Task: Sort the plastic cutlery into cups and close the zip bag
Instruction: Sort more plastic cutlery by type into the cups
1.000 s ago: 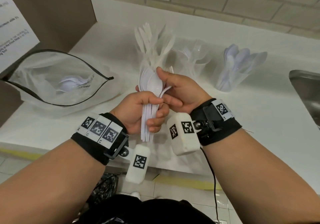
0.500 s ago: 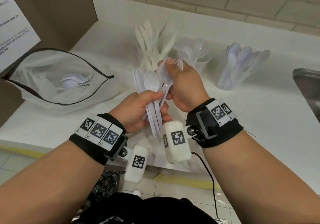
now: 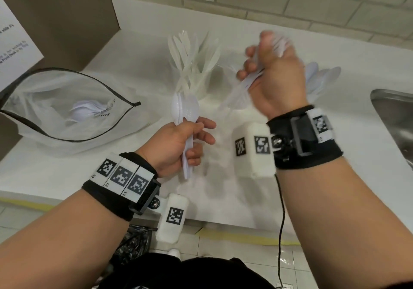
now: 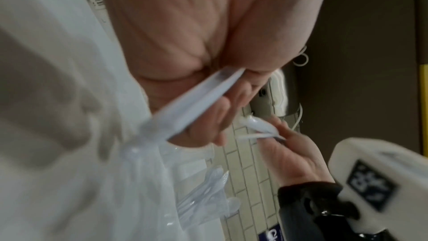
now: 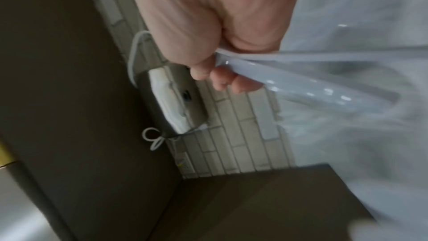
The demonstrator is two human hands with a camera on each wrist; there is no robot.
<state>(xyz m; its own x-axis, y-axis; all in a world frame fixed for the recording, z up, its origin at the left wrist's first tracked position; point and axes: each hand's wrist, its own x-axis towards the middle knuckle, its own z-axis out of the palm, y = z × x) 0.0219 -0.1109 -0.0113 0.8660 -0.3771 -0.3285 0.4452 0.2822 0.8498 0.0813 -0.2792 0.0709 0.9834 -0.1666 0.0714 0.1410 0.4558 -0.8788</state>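
Left hand point(image 3: 178, 141) grips spoon bundle point(image 3: 186, 112) by handles, bowls at 12 o'clock. Right hand point(image 3: 274, 74) clutches blurred cutlery point(image 3: 245, 87). Judgement: light, stiff, slippery plastic; hold mid-handle.

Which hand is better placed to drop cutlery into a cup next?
Right. The right hand grips a blurred bunch of cutlery raised over the cups, near the spoon cup; the left hand holds spoons nearer the counter's front.

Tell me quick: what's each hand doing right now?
Left hand: closed around a bundle of white spoons, bowls up.
Right hand: closed around a blurred bunch of white cutlery; type unclear.
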